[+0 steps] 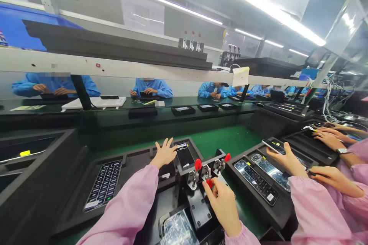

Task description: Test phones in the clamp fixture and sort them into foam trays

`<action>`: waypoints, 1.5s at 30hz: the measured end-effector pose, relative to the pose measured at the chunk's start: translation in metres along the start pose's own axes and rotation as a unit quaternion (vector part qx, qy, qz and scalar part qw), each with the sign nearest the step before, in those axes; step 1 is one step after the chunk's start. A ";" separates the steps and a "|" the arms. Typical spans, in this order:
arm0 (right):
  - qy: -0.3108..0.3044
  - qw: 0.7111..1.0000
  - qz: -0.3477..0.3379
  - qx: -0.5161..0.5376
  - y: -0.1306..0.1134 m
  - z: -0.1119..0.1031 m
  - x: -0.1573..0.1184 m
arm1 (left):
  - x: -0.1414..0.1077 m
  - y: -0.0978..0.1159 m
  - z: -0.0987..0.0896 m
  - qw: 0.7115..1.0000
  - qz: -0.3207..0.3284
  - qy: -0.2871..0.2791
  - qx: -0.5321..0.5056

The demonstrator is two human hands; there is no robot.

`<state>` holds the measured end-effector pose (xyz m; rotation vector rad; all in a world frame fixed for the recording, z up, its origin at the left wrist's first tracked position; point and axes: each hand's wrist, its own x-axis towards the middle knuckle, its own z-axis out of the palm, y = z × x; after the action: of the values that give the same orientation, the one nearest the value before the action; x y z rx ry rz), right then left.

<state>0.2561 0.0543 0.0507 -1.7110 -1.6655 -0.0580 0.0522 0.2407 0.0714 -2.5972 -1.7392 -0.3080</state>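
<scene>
My left hand (165,154) is spread, fingers apart, over the black foam tray (194,146), beside a dark phone-like panel (184,155) in one of its slots. My right hand (223,200) is closed at a red-tipped lever (209,183) of the black clamp fixture (200,211). Two more red-tipped levers stand up on the fixture, one on each side. Below it at the bottom lies a film-wrapped panel (179,229). To the left, a tray slot holds a dark panel with a grid pattern (105,183).
At right, a neighbour's hand (287,159) holds a phone above another foam tray (244,187) with film-covered parts. Further right are more hands in pink sleeves. A shelf beam (161,71) crosses ahead; people in blue sit behind it. A large black tray (31,160) stands left.
</scene>
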 end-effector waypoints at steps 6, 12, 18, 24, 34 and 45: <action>0.010 1.000 0.004 -0.009 0.002 0.004 0.000 | 0.026 -0.005 0.025 0.999 -0.008 -0.042 0.023; 0.017 1.000 -0.004 0.000 -0.001 0.001 0.003 | 0.022 0.003 0.005 0.999 -0.003 -0.025 0.025; -0.040 0.995 0.015 0.087 0.000 -0.010 0.007 | -0.049 0.009 -0.089 0.999 -0.015 0.029 0.012; -0.025 0.982 0.015 0.185 -0.008 -0.036 0.009 | -0.223 0.020 -0.086 0.998 -0.040 0.010 -0.037; 0.130 0.983 -0.095 0.090 -0.011 -0.078 0.067 | -0.254 0.041 -0.002 0.984 0.064 -0.010 -0.163; 0.145 0.988 -0.051 -0.007 0.033 -0.037 -0.025 | -0.229 0.066 -0.002 0.976 0.080 0.012 -0.203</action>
<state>0.2974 0.0175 0.0497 -1.5425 -1.5351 -0.3525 0.0280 0.0053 0.0437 -2.9668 -1.5840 -0.7605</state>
